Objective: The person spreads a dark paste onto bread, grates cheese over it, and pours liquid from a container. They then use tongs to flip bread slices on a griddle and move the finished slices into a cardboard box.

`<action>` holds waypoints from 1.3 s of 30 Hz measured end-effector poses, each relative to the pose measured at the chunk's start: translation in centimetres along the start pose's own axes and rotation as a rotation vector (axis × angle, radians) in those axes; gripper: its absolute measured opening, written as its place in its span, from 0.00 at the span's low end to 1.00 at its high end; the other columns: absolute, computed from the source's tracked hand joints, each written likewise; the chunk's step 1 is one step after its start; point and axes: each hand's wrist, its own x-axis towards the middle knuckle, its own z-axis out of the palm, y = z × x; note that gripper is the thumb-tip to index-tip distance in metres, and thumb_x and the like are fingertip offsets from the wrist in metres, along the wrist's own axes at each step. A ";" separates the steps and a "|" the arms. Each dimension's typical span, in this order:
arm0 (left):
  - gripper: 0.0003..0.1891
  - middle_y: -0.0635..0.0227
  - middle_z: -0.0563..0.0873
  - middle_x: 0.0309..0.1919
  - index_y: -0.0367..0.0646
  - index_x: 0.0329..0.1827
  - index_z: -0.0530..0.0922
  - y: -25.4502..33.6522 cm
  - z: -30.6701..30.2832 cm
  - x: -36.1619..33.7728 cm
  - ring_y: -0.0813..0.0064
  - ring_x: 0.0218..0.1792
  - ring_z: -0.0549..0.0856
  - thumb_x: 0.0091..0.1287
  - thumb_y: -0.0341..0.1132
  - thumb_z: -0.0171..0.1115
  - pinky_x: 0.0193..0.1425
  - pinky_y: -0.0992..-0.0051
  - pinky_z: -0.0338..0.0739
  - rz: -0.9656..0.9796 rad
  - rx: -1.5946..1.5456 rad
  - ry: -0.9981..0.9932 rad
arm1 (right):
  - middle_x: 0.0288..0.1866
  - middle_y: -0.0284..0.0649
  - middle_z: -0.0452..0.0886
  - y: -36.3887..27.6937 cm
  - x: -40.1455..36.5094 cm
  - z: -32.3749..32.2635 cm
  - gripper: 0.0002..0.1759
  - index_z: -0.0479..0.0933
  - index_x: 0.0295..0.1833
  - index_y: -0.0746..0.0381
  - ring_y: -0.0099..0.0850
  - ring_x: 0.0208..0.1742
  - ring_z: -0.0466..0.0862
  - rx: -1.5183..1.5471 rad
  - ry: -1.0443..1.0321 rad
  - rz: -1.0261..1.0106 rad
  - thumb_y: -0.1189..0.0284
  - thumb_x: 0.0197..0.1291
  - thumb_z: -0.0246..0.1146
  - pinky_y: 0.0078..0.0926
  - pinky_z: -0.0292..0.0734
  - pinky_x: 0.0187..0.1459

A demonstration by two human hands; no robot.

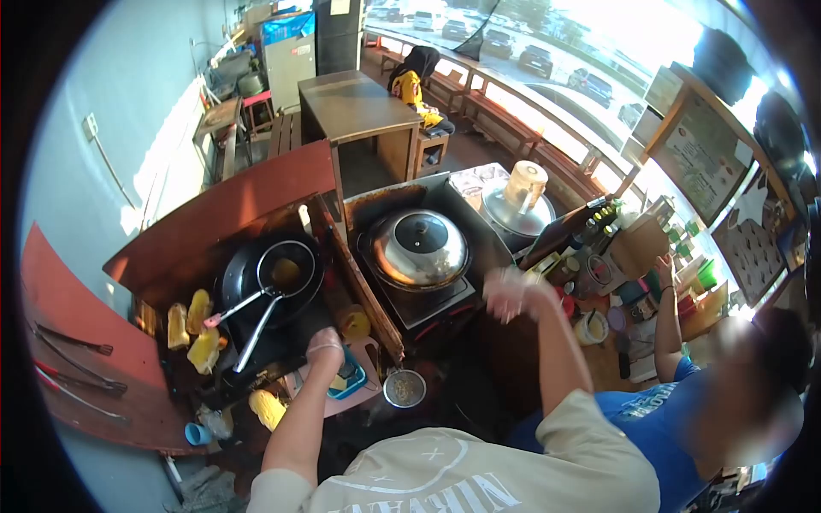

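My left hand (325,344), in a thin clear glove, is above the near edge of the left stove, beside a blue tray (351,385) on a pinkish board (369,363). Its fingers do not show clearly. Also gloved, my right hand (510,293) is raised at the right edge of the middle stove and smeared by motion. Ahead of my left hand is a dark wok (229,278) with a long-handled strainer (287,267) resting over it. A domed steel lid with a glass centre (419,248) covers the pan on the middle stove.
Yellow food pieces (203,350) lie left of the wok. A small round sieve (404,389) sits in front of the stoves. Bottles and tubs (590,329) crowd the right counter, where a co-worker in a blue shirt (633,410) reaches forward. Tongs (77,346) hang at left.
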 end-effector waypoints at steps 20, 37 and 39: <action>0.13 0.60 0.86 0.46 0.48 0.50 0.84 -9.1 -9.0 -12.8 0.55 0.51 0.85 0.65 0.39 0.64 0.56 0.59 0.79 0.236 -0.104 0.220 | 0.50 0.47 0.85 -25.6 0.3 2.1 0.26 0.81 0.54 0.58 0.45 0.55 0.84 -0.773 0.196 -0.887 0.49 0.67 0.52 0.43 0.79 0.57; 0.12 0.68 0.82 0.60 0.55 0.47 0.88 -35.0 -52.8 -23.2 0.65 0.72 0.72 0.61 0.38 0.65 0.84 0.56 0.49 -0.112 1.333 0.103 | 0.43 0.51 0.87 -14.7 9.7 22.5 0.16 0.85 0.46 0.59 0.50 0.49 0.85 -0.671 0.378 -0.540 0.59 0.63 0.61 0.48 0.79 0.52; 0.11 0.68 0.83 0.61 0.52 0.45 0.89 -36.9 -53.2 -21.9 0.66 0.72 0.72 0.62 0.37 0.63 0.85 0.55 0.47 -0.093 1.276 0.113 | 0.42 0.52 0.86 -13.4 11.5 23.4 0.17 0.84 0.45 0.59 0.51 0.49 0.85 -0.708 0.430 -0.570 0.58 0.64 0.60 0.49 0.78 0.52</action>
